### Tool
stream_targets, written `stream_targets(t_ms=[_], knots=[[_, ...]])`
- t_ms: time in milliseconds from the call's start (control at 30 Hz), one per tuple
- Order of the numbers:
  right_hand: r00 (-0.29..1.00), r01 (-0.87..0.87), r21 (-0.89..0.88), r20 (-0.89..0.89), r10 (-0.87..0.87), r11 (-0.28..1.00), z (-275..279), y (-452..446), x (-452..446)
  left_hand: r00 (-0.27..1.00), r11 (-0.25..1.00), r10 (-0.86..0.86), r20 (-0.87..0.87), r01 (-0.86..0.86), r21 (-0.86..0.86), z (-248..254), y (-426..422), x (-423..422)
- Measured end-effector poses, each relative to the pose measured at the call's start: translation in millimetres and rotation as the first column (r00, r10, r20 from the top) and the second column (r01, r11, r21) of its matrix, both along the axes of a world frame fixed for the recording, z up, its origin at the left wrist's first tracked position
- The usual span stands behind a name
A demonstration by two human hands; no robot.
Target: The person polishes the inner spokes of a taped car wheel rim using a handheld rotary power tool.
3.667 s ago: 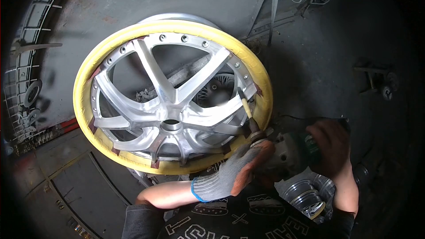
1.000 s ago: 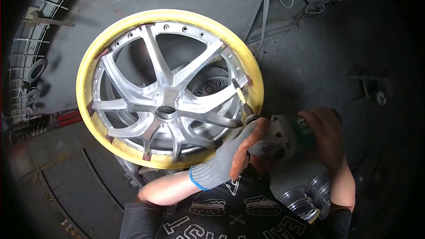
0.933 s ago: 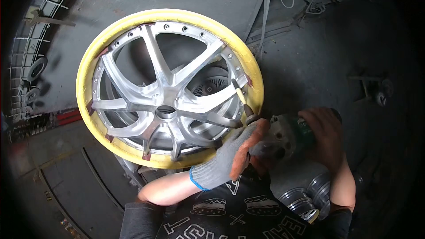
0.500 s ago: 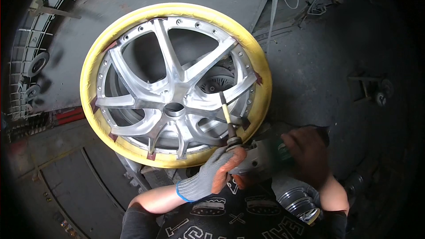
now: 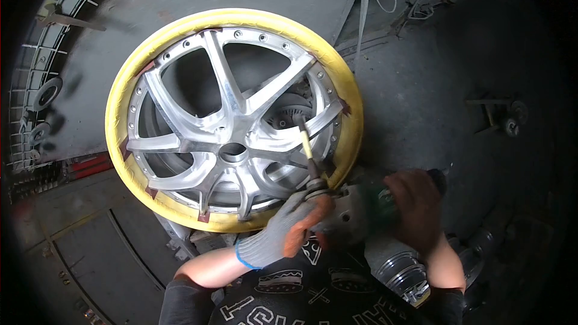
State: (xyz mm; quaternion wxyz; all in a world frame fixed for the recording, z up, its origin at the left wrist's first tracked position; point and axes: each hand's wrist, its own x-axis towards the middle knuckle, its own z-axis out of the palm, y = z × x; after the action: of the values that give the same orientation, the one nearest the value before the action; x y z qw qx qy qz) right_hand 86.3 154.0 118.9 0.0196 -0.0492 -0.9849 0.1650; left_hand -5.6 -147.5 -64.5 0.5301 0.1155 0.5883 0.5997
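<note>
A bare-metal alloy wheel (image 5: 232,125) lies face up in front of me, yellow tape (image 5: 114,114) around its rim. My left hand (image 5: 295,225), in a grey knit glove with an orange palm, wraps round the front of a power grinder (image 5: 346,210). My right hand (image 5: 415,207) grips the grinder's green rear body and lies in shadow. A long spindle (image 5: 307,147) with a pale yellow middle runs from the grinder towards the wheel. Its dark, blurred tip (image 5: 299,120) is at a right-hand spoke; I cannot tell whether they touch.
Dark red patches (image 5: 204,218) sit at the spoke ends. A wire rack (image 5: 36,90) with small wheels stands at the left. Shiny rims (image 5: 403,274) lie beside my body at lower right. Cables (image 5: 415,0) hang at the back, and a small wheeled frame (image 5: 494,114) stands right.
The spindle tip has shifted slightly farther up along the spoke area. Both hands keep their hold on the grinder. The whole view has moved a little, so the wheel appears farther left.
</note>
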Motion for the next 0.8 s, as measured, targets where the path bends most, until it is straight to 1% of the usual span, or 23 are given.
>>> stream_targets(t_ms=[33,67,100,133,167,200,233,267,400,500,567,633,733,767,800], knots=[[1.0,-0.002,-0.001,0.0,0.002,1.0,0,9,1,0.982,0.999,0.05,0.182,-0.047,-0.024,-1,9,2],[1.0,0.002,0.011,0.011,-0.002,1.0,0,18,1,0.929,0.993,0.118,0.352,-0.101,-0.067,-1,19,4],[1.0,0.005,0.021,0.022,-0.006,1.0,0,27,1,0.975,0.991,0.028,-0.221,0.001,0.13,39,55,-8],[1.0,0.0,0.019,0.02,-0.001,1.0,0,34,0,0.868,0.975,-0.003,-0.496,0.113,0.191,45,74,-5],[1.0,0.001,0.011,0.03,-0.001,1.0,1,42,0,0.685,0.955,0.037,-0.728,0.191,0.228,51,93,-1],[0.999,0.002,0.002,0.04,-0.002,1.0,0,48,-1,0.853,0.959,-0.012,-0.521,0.157,0.235,34,104,9],[0.999,-0.003,-0.002,0.04,0.003,1.0,-1,54,-1,0.96,0.965,-0.054,-0.276,0.121,0.233,25,110,13],[0.999,-0.003,0.015,0.043,0.003,1.0,-2,59,-1,0.96,0.966,-0.051,-0.275,0.117,0.23,17,109,12],[0.999,-0.019,0.017,0.047,0.018,1.0,-5,70,-3,0.985,0.979,-0.026,-0.173,0.06,0.196,19,119,13],[0.997,-0.043,-0.003,0.069,0.043,0.999,-4,70,-3,0.987,0.985,-0.006,-0.163,0.035,0.172,24,116,17],[0.994,-0.064,0.0,0.088,0.064,0.998,-5,66,0,0.981,0.987,0.002,-0.194,0.029,0.156,29,108,17],[0.991,-0.078,0.007,0.108,0.077,0.997,-5,60,4,0.96,0.99,0.005,-0.279,0.034,0.135,42,96,15],[0.987,-0.085,0.01,0.139,0.083,0.996,-8,42,9,0.871,0.996,0.017,-0.49,0.027,0.084,65,82,8],[0.989,-0.083,0.004,0.123,0.082,0.997,-10,35,11,0.864,0.997,0.019,-0.503,0.022,0.075,71,76,5],[0.991,-0.08,-0.002,0.105,0.08,0.997,-10,28,12,0.884,0.997,0.017,-0.467,0.019,0.073,75,71,4]])
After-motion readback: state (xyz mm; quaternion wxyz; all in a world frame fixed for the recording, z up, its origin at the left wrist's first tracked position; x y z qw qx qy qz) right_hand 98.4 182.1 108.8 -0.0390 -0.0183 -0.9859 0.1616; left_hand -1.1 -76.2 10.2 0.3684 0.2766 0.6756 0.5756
